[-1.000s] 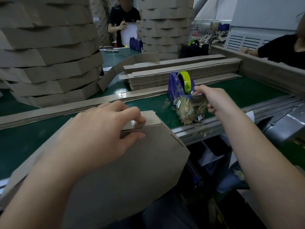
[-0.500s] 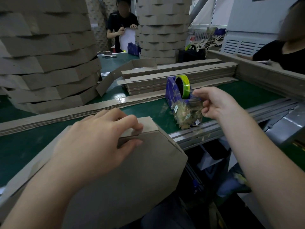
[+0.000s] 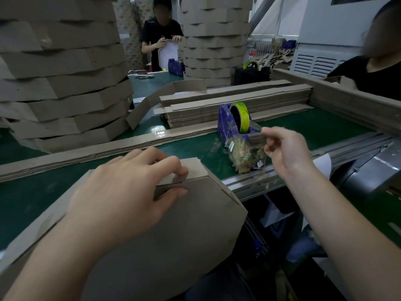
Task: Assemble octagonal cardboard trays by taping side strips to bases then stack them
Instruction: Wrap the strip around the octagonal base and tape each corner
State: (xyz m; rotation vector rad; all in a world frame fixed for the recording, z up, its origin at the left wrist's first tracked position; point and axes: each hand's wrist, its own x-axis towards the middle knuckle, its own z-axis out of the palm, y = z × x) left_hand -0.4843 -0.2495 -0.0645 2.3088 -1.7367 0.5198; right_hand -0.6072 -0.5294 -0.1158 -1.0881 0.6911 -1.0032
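1. Left hand (image 3: 130,192) pinches the flat brown cardboard side strip (image 3: 195,167) against the tilted octagonal brown cardboard base (image 3: 184,231). Fingers curl over the strip top, thumb on the base. Both sit at the near edge of the green tabletop (image 3: 201,147).
2. Right hand (image 3: 288,153) pinches the clear tape length (image 3: 251,137) stretched from the purple tape dispenser (image 3: 225,120) with its yellow-green tape roll (image 3: 242,115), near the tabletop's right edge.
3. Small white label (image 3: 231,146) on the dispenser front: blurred, unreadable.
4. Tall stack of brown cardboard trays (image 3: 65,88) at the left edge; pile of flat cardboard strips (image 3: 238,101) behind the dispenser.
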